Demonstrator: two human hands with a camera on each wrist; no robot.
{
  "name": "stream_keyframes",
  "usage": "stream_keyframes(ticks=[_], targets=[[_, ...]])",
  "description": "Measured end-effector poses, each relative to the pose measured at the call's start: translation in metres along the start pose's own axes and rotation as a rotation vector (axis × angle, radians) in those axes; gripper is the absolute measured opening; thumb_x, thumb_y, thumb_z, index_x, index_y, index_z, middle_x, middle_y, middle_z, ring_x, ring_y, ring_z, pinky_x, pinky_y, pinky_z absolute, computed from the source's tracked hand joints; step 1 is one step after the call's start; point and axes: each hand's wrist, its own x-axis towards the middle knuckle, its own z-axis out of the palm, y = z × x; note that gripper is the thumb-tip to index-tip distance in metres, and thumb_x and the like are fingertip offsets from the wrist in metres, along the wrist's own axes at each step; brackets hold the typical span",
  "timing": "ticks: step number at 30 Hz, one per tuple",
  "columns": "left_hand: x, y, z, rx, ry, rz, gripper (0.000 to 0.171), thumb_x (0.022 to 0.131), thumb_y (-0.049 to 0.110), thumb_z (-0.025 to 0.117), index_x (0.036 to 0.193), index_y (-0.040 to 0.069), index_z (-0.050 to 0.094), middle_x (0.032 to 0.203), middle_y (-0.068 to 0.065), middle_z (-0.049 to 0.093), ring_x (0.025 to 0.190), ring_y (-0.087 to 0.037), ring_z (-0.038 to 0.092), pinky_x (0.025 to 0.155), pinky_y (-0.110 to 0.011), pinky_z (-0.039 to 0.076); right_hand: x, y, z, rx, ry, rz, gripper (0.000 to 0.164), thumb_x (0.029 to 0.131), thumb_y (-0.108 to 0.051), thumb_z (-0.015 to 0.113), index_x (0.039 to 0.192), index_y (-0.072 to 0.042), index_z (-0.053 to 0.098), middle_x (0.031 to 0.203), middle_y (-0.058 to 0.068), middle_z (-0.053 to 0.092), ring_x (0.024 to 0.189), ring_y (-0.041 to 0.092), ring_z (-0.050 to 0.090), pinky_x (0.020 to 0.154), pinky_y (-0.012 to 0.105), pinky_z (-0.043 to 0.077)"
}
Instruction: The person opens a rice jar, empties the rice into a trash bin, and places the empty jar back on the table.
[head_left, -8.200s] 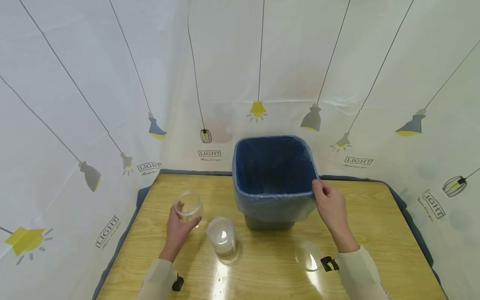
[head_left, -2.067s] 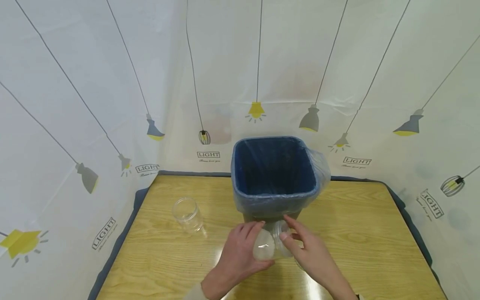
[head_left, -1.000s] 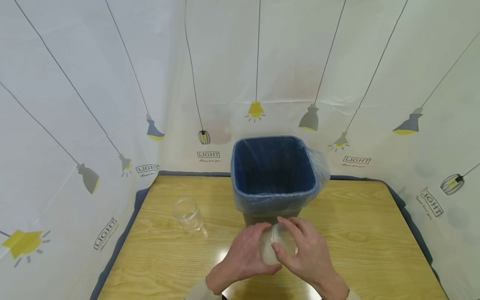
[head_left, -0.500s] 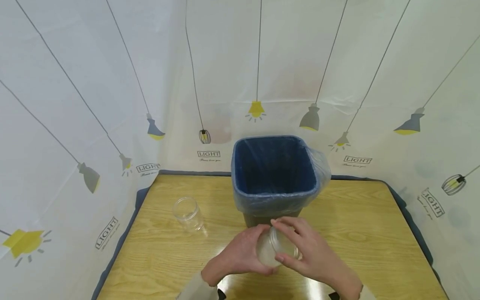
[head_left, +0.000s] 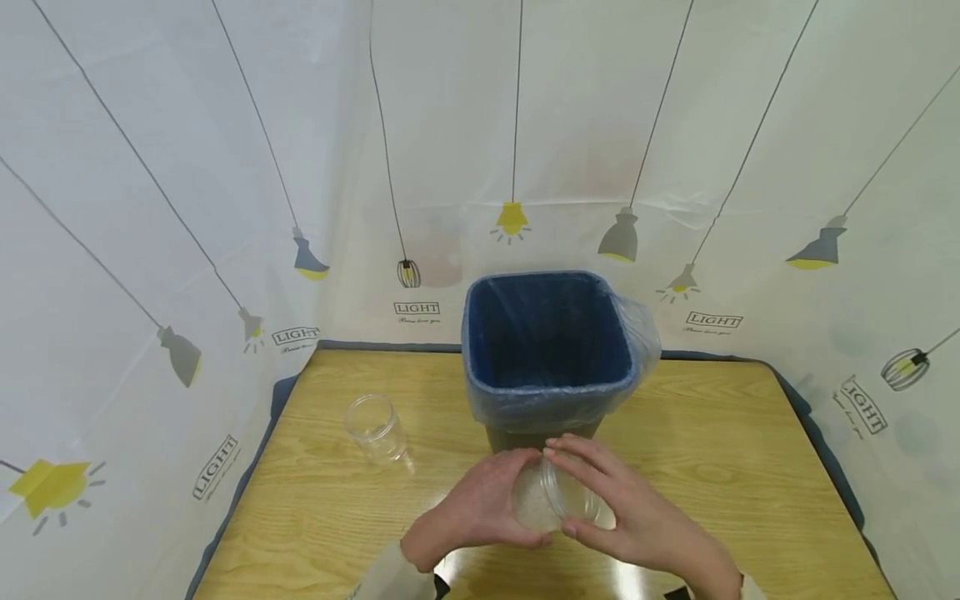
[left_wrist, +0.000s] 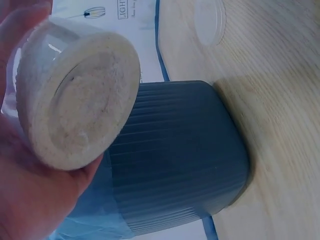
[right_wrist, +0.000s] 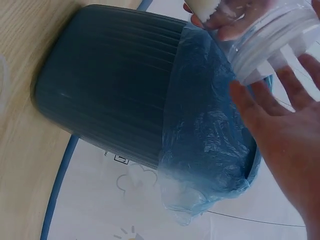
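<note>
My left hand (head_left: pixel 480 504) grips a clear plastic jar (head_left: pixel 531 496) in front of the bin, its fingers and thumb round the body. The jar lies tilted over, and whitish material shows through its base (left_wrist: pixel 87 102) in the left wrist view. My right hand (head_left: pixel 626 508) holds the clear lid end (right_wrist: pixel 272 42) of this jar, thumb and fingers spread round its edge. To the left, a second clear jar (head_left: pixel 375 427) stands upright with its mouth uncovered. A loose clear lid (left_wrist: pixel 210 21) lies on the table, mostly hidden by my right hand in the head view.
A dark blue-grey bin (right_wrist: pixel 107 82) lined with a blue bag (head_left: pixel 551 410) stands just beyond my hands. Some of the bag sags out over its right side. The wood-grain table (head_left: pixel 720 467) is bordered by a white cloth (head_left: pixel 420 125) with printed lamps.
Earlier my left hand held the other jar and my right pinched the bag's edge. That jar now stands at left, and both hands hold the second jar. Lately my right fingers shift round its lid.
</note>
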Motion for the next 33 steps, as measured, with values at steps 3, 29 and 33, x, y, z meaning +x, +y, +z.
stream_keyframes(ticks=[3,29,33], targets=[[0.0,0.001,0.003,0.054,0.057,0.015,0.088,0.064,0.05,0.091,0.134,0.007,0.059,0.121,-0.003,0.068,0.107,-0.017,0.065,0.091,-0.03,0.054,0.0,-0.002,0.003,0.058,0.053,0.156,0.083,0.09,-0.029,0.082,0.16,-0.014,0.039,0.158,0.006,0.041,0.142,0.024,0.044,0.106,0.035,0.048],[-0.001,0.004,0.016,0.478,0.386,0.109,0.103,0.051,0.059,0.096,0.131,0.007,0.056,0.118,-0.004,0.065,0.106,-0.021,0.064,0.088,-0.035,0.054,0.01,-0.017,0.008,0.116,0.067,0.568,0.078,0.085,-0.047,0.084,0.149,-0.014,0.055,0.139,0.007,0.059,0.116,0.025,0.064,0.086,0.036,0.06],[-0.001,0.005,0.014,0.459,0.368,0.113,0.102,0.053,0.059,0.096,0.132,0.007,0.056,0.121,-0.004,0.064,0.108,-0.021,0.063,0.091,-0.036,0.054,0.008,-0.014,0.008,0.1,0.096,0.478,0.078,0.082,-0.043,0.087,0.147,-0.014,0.056,0.137,0.005,0.06,0.116,0.026,0.064,0.086,0.037,0.06]])
